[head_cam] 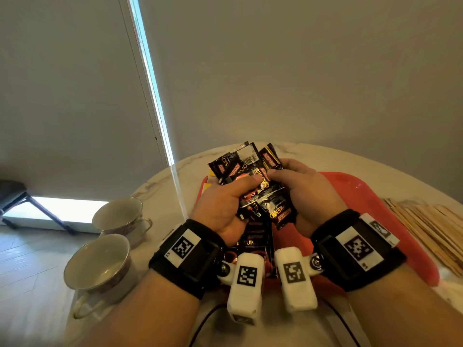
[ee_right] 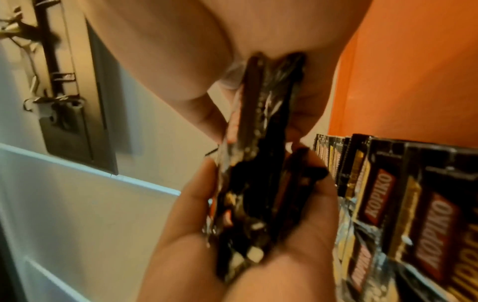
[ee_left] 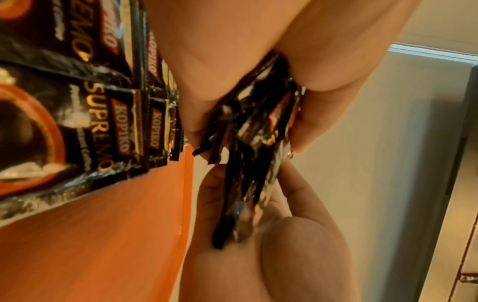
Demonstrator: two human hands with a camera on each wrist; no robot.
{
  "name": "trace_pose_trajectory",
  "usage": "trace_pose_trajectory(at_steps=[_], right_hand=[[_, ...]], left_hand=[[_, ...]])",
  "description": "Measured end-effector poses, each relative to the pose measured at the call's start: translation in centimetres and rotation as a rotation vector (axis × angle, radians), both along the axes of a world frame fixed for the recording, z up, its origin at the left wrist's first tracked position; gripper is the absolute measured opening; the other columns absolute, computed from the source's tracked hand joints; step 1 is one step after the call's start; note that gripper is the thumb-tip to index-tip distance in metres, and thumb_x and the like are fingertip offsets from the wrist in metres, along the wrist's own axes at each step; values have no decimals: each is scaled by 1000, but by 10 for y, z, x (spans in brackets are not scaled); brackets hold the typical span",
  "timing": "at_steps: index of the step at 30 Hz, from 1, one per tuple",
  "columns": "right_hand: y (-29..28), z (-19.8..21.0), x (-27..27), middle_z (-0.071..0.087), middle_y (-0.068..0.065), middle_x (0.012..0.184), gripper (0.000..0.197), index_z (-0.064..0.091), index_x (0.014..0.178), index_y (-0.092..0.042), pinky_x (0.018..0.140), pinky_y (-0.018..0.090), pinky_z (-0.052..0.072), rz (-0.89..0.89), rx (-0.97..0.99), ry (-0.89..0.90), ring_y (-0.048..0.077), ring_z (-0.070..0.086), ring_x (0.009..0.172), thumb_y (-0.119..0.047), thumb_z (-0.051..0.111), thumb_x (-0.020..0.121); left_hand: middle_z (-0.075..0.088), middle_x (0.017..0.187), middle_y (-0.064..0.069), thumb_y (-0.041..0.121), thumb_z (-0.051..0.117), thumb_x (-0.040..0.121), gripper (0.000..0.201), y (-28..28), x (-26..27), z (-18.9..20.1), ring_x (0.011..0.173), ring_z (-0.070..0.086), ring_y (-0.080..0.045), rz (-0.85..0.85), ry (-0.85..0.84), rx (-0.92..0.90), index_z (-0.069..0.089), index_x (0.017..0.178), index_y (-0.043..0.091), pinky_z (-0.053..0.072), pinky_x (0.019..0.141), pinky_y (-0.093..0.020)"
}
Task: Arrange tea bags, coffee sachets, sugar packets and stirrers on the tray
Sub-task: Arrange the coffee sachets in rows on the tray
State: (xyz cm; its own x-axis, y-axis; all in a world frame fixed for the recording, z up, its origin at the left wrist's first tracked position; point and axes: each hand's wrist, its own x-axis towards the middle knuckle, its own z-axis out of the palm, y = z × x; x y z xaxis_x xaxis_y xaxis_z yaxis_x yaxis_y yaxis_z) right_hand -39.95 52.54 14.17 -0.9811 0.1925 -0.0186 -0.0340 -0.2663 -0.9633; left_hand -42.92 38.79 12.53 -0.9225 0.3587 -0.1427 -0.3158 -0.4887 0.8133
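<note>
Both hands hold one bundle of black coffee sachets (head_cam: 253,176) above the red tray (head_cam: 375,209). My left hand (head_cam: 233,196) grips the bundle from the left with its thumb across the front. My right hand (head_cam: 293,181) pinches it from the right. The left wrist view shows the bundle (ee_left: 258,132) edge-on between the fingers. The right wrist view shows the same bundle (ee_right: 261,147). Other coffee sachets (head_cam: 255,242) lie on the tray under the hands, overlapping in a row (ee_right: 388,194) (ee_left: 90,122).
Wooden stirrers (head_cam: 426,226) lie in a pile on the marble table right of the tray. Two teacups (head_cam: 117,216) (head_cam: 97,264) stand left of it. A yellow packet (head_cam: 207,187) peeks out at the tray's far left corner. A wall rises behind the table.
</note>
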Motion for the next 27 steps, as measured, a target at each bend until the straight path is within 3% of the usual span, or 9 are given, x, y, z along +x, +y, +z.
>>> trace_pose_trajectory(at_steps=[4, 7, 10, 14, 17, 20, 22, 24, 27], right_hand=[[-4, -2, 2, 71, 3, 71, 9, 68, 92, -10, 77, 48, 58, -29, 42, -6, 24, 70, 69, -12, 61, 96], [-3, 0, 1, 77, 1, 94, 20, 67, 114, -17, 88, 52, 59, -41, 73, 68, 22, 75, 85, -10, 59, 97], [-6, 2, 5, 75, 2, 116, 36, 63, 131, -25, 90, 45, 60, 54, -1, 157, 23, 73, 104, -9, 52, 101], [-13, 0, 7, 76, 10, 106, 21, 68, 117, -12, 86, 44, 59, 119, -11, 190, 28, 73, 97, -15, 54, 102], [-12, -3, 3, 73, 6, 98, 14, 62, 113, -10, 76, 37, 60, 99, 47, 207, 25, 71, 89, -15, 58, 100], [-7, -8, 0, 68, -4, 126, 38, 53, 133, -25, 92, 35, 57, 112, 194, 306, 19, 67, 115, -12, 61, 99], [-4, -10, 0, 61, -13, 137, 54, 48, 144, -38, 99, 34, 54, 173, 274, 355, 13, 62, 124, -15, 63, 98], [-1, -10, 1, 64, -12, 135, 53, 50, 146, -36, 100, 32, 53, 220, 308, 353, 11, 63, 123, -17, 62, 98], [-1, -9, 2, 70, 0, 127, 37, 62, 136, -28, 96, 37, 55, 177, 337, 318, 18, 68, 115, -18, 62, 99]], left_hand=[[71, 123, -27, 2, 68, 90, 43, 2, 10, -1, 105, 73, -46, -54, -15, 25, 64, 132, -1, 58, 91, -63], [69, 128, -28, 1, 67, 92, 42, 3, 11, -1, 112, 70, -49, -46, 11, 36, 64, 134, 2, 55, 96, -66], [72, 119, -25, 2, 67, 88, 43, 2, 11, 0, 107, 72, -46, -58, 11, 71, 66, 131, 5, 55, 97, -64], [71, 109, -21, 9, 72, 76, 37, 0, 15, 0, 98, 72, -40, -138, 0, 93, 74, 113, 5, 53, 98, -58], [74, 100, -20, 6, 68, 87, 26, -3, 14, 0, 90, 74, -38, -153, -5, 42, 73, 113, 5, 58, 89, -54], [76, 98, -21, 4, 63, 93, 20, -6, 11, 2, 87, 76, -40, -169, -31, -19, 75, 109, 5, 61, 82, -52], [76, 104, -24, 1, 62, 91, 24, -7, 11, 3, 94, 75, -43, -182, -33, -43, 75, 111, 5, 59, 90, -59], [75, 109, -26, -2, 62, 90, 27, -8, 12, 4, 97, 74, -46, -202, -26, -43, 75, 113, 5, 56, 94, -62], [73, 107, -27, -5, 65, 85, 33, -9, 14, 4, 96, 73, -47, -230, -17, -42, 72, 117, 2, 56, 95, -63]])
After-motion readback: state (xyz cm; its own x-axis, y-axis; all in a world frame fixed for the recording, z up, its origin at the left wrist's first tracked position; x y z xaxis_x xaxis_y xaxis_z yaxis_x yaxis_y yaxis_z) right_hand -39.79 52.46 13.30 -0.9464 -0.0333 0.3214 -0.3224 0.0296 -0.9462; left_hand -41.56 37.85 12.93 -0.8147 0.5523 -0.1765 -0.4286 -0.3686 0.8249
